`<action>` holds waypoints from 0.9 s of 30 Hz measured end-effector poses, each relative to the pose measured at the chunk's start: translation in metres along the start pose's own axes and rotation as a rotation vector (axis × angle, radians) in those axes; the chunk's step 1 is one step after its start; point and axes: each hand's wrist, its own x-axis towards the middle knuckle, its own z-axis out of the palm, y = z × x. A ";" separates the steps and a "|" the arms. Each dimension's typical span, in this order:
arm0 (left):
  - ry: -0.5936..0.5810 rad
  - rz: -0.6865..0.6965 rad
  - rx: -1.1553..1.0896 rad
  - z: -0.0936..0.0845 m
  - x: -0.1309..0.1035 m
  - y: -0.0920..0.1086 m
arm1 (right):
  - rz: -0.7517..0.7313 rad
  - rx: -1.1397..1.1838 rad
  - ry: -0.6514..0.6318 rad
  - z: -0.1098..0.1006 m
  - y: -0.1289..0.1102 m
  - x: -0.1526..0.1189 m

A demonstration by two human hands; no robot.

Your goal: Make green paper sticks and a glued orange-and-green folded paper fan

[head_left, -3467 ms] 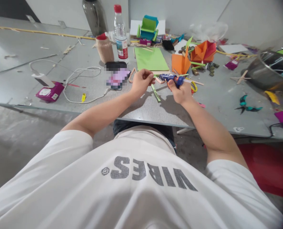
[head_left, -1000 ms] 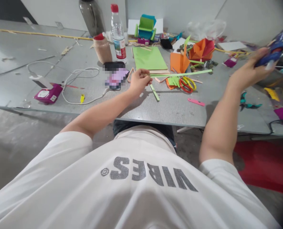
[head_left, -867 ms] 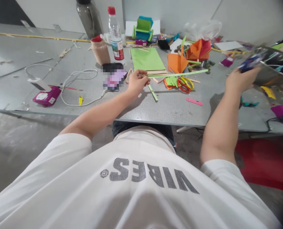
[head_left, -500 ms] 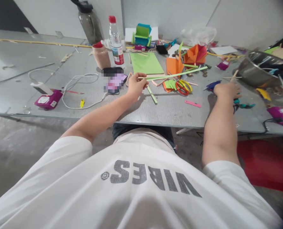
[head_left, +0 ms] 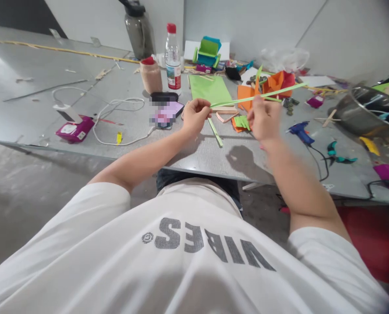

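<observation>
Strip (head_left: 233, 102) long, flat, narrow, green, left hand (head_left: 197, 114) pinching one end, right hand (head_left: 264, 120) blurred, its grip unclear

Even, fairly bright light | tabletop (head_left: 14, 93): far-left glare | soft shadows below hands (head_left: 196, 117) | right forearm (head_left: 297, 181) blurred

A loose white T-shirt (head_left: 187, 285) with short sleeves (head_left: 107, 196) sits behind the bare fingers (head_left: 203, 104), toward the wearer. Dark grey capitals (head_left: 194, 237), seemingly VIBES, and a small round mark (head_left: 147, 237) cross its front; dark trousers (head_left: 166, 178) show between it and the fingers.
</observation>
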 end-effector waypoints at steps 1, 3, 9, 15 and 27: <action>0.002 0.029 0.008 0.000 0.000 -0.001 | 0.165 0.087 -0.056 0.015 -0.010 -0.003; -0.002 0.081 0.025 0.001 0.000 -0.004 | 0.448 0.257 -0.113 0.036 -0.023 0.000; -0.083 0.232 0.170 -0.001 -0.008 -0.014 | 0.546 0.487 0.058 0.044 -0.030 0.016; -0.093 0.192 0.222 -0.002 -0.016 -0.015 | 0.560 0.559 -0.007 0.036 -0.021 0.008; -0.355 -0.180 0.140 -0.004 -0.009 0.001 | 0.447 0.580 -0.143 0.034 -0.018 -0.002</action>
